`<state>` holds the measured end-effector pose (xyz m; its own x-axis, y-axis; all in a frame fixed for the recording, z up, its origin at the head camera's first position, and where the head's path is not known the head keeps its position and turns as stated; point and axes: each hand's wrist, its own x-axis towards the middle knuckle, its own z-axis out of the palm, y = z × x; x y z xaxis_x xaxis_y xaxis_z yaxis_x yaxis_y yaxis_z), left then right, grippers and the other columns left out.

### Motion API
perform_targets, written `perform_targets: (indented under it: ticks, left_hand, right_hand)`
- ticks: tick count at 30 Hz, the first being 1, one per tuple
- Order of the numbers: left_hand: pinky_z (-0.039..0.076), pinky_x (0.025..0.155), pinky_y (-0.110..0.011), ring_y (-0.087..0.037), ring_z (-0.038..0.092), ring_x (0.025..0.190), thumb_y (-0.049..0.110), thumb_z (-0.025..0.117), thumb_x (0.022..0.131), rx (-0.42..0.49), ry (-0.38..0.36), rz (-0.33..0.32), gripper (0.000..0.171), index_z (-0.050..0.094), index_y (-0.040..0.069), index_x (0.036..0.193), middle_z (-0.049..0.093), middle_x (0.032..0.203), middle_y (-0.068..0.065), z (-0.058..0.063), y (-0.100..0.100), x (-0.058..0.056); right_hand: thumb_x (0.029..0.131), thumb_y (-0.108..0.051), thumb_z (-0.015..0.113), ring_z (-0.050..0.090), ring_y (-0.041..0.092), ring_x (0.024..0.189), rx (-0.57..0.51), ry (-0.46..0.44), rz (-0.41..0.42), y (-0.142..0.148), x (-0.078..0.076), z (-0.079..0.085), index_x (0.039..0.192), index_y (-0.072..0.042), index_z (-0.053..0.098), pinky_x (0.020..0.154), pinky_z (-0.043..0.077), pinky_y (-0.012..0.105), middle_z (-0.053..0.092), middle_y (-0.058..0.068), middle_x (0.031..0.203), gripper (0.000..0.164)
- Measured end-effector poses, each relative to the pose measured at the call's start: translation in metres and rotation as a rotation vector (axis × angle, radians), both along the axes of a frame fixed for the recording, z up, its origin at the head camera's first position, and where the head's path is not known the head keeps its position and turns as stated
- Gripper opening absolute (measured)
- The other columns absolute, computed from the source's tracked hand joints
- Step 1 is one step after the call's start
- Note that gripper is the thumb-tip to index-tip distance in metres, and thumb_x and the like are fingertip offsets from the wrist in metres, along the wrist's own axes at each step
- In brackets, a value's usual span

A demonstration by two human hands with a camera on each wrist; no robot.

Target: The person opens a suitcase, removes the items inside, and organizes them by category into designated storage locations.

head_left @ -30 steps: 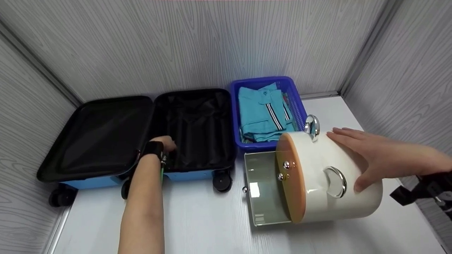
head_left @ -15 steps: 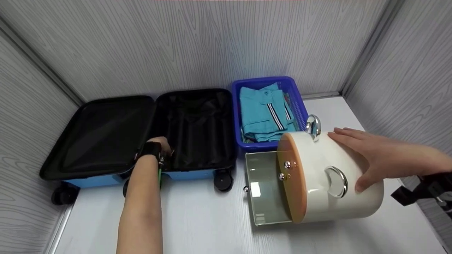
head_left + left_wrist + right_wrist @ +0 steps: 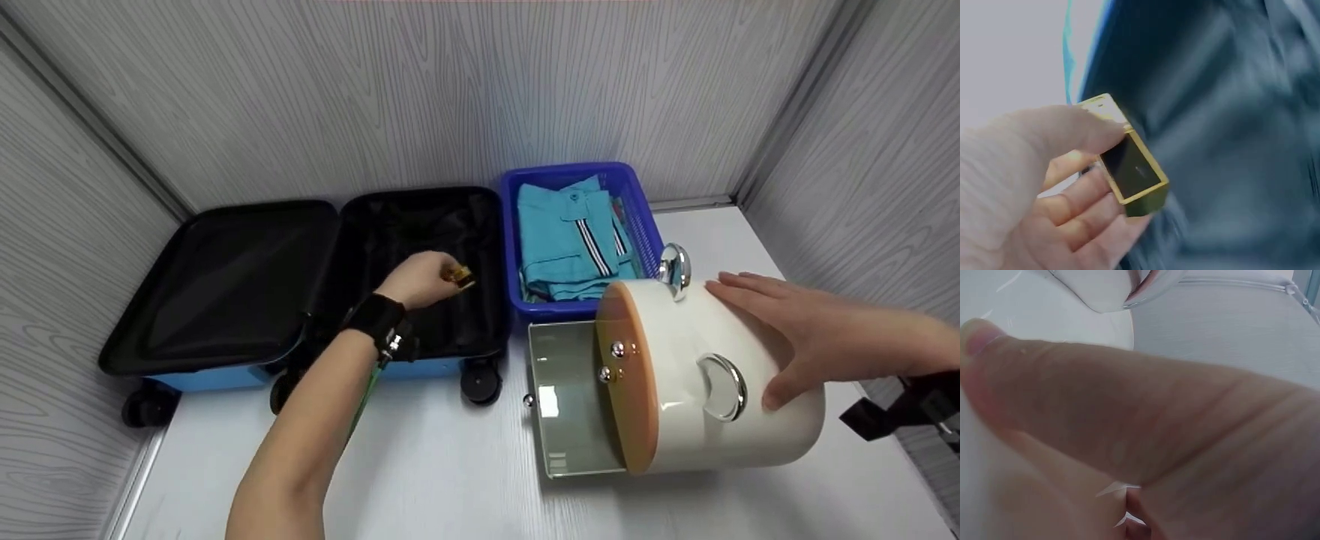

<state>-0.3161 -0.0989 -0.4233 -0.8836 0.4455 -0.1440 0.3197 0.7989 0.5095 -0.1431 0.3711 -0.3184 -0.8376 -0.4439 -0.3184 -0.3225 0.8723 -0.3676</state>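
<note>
My left hand (image 3: 422, 280) is above the right half of an open suitcase (image 3: 480, 225). Between thumb and fingers it pinches a small gold-edged rectangular box (image 3: 1133, 166) with a dark, shiny face; its exact kind is unclear. In the left wrist view the thumb (image 3: 1081, 128) lies over its gold end. My right hand (image 3: 817, 330) rests with fingers spread on a white rounded storage box (image 3: 675, 442), which has an orange front edge and chrome handles. The right wrist view shows mostly the right thumb (image 3: 1072, 388) against the white surface.
Left of the hand lies the suitcase's black-lined other half (image 3: 232, 285). A blue basket (image 3: 643, 225) with folded turquoise clothes (image 3: 562, 247) stands at the back, beside the suitcase. A clear drawer-like part (image 3: 574, 420) sticks out of the storage box. Wood-grain walls (image 3: 420, 90) enclose the white surface.
My left hand has risen from low in the suitcase and moved right and away from me; the gold-edged box now shows in its fingers. The right hand stays on the storage box.
</note>
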Motion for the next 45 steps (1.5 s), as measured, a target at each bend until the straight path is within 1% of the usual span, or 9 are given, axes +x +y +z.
perform_targets:
  ticks: [3, 5, 10, 14, 17, 22, 31, 41, 45]
  left_hand:
    - [0.053, 0.088, -0.037, -0.018, 0.064, 0.095, 0.018, 0.072, 0.094, 0.027, 0.085, -0.117, 0.027, 0.074, 0.009, 0.119, 0.070, 0.107, -0.003, 0.003, 0.036, 0.021]
    - [0.053, 0.083, -0.033, -0.015, 0.062, 0.091, 0.018, 0.073, 0.093, 0.027, 0.118, -0.221, 0.020, 0.077, 0.012, 0.112, 0.069, 0.100, 0.001, 0.005, 0.058, 0.038]
    - [0.052, 0.076, -0.029, -0.012, 0.059, 0.087, 0.016, 0.073, 0.093, -0.062, 0.195, -0.470, 0.009, 0.076, 0.013, 0.101, 0.066, 0.095, 0.003, 0.002, 0.098, 0.079]
    - [0.051, 0.068, -0.031, -0.012, 0.059, 0.078, 0.015, 0.075, 0.088, -0.122, 0.260, -0.571, 0.003, 0.073, 0.014, 0.090, 0.064, 0.086, 0.004, -0.012, 0.117, 0.099]
    - [0.050, 0.064, -0.032, -0.013, 0.059, 0.074, 0.019, 0.078, 0.086, -0.168, 0.267, -0.586, 0.009, 0.070, 0.015, 0.085, 0.062, 0.081, 0.005, -0.024, 0.127, 0.105]
    - [0.054, 0.067, -0.033, -0.016, 0.064, 0.077, 0.025, 0.082, 0.083, -0.290, 0.267, -0.567, 0.019, 0.066, 0.017, 0.085, 0.067, 0.084, 0.004, -0.042, 0.143, 0.108]
    - [0.057, 0.063, -0.038, -0.019, 0.067, 0.078, 0.019, 0.086, 0.077, -0.439, 0.206, -0.523, 0.029, 0.058, 0.017, 0.075, 0.069, 0.085, 0.000, -0.057, 0.161, 0.113]
    - [0.056, 0.064, -0.035, -0.020, 0.067, 0.076, 0.015, 0.079, 0.084, -0.440, 0.218, -0.544, 0.023, 0.056, 0.015, 0.086, 0.066, 0.079, 0.001, -0.072, 0.160, 0.122]
    - [0.055, 0.067, -0.033, -0.018, 0.066, 0.077, 0.018, 0.084, 0.081, -0.392, 0.213, -0.553, 0.025, 0.061, 0.015, 0.090, 0.066, 0.082, 0.002, -0.066, 0.156, 0.122]
  right_hand:
    - [0.051, -0.045, 0.096, 0.018, 0.044, 0.150, -0.006, 0.010, 0.006, -0.001, 0.002, 0.000, 0.163, -0.010, 0.024, 0.111, 0.024, 0.067, 0.020, 0.018, 0.166, 0.137]
    - [0.051, -0.044, 0.096, 0.019, 0.044, 0.150, -0.012, 0.019, 0.013, -0.002, 0.003, 0.001, 0.163, -0.009, 0.024, 0.111, 0.025, 0.066, 0.021, 0.019, 0.166, 0.137]
    - [0.051, -0.044, 0.096, 0.022, 0.044, 0.149, -0.001, 0.037, 0.018, -0.004, 0.003, 0.001, 0.163, -0.006, 0.024, 0.110, 0.028, 0.066, 0.023, 0.020, 0.165, 0.138]
    - [0.050, -0.045, 0.096, 0.023, 0.045, 0.149, -0.009, 0.037, 0.011, -0.005, 0.002, 0.000, 0.163, -0.007, 0.025, 0.110, 0.028, 0.066, 0.023, 0.021, 0.165, 0.138]
    - [0.051, -0.044, 0.096, 0.021, 0.045, 0.149, -0.020, 0.028, 0.015, -0.006, 0.000, 0.000, 0.163, -0.008, 0.025, 0.110, 0.026, 0.067, 0.021, 0.020, 0.166, 0.138]
    - [0.052, -0.046, 0.096, 0.019, 0.044, 0.150, -0.013, 0.013, 0.011, -0.008, -0.001, 0.000, 0.163, -0.010, 0.024, 0.110, 0.026, 0.068, 0.020, 0.018, 0.166, 0.138]
    - [0.052, -0.045, 0.096, 0.018, 0.046, 0.150, -0.021, 0.007, 0.015, -0.009, -0.001, -0.001, 0.163, -0.009, 0.023, 0.111, 0.025, 0.068, 0.019, 0.021, 0.166, 0.138]
    - [0.053, -0.042, 0.096, 0.016, 0.042, 0.152, 0.027, -0.020, -0.032, -0.011, 0.001, 0.002, 0.165, -0.018, 0.022, 0.112, 0.025, 0.067, 0.018, 0.012, 0.169, 0.136]
    - [0.053, -0.043, 0.096, 0.015, 0.042, 0.152, 0.022, -0.021, -0.032, -0.011, 0.001, 0.002, 0.164, -0.017, 0.022, 0.112, 0.024, 0.069, 0.018, 0.013, 0.169, 0.136]
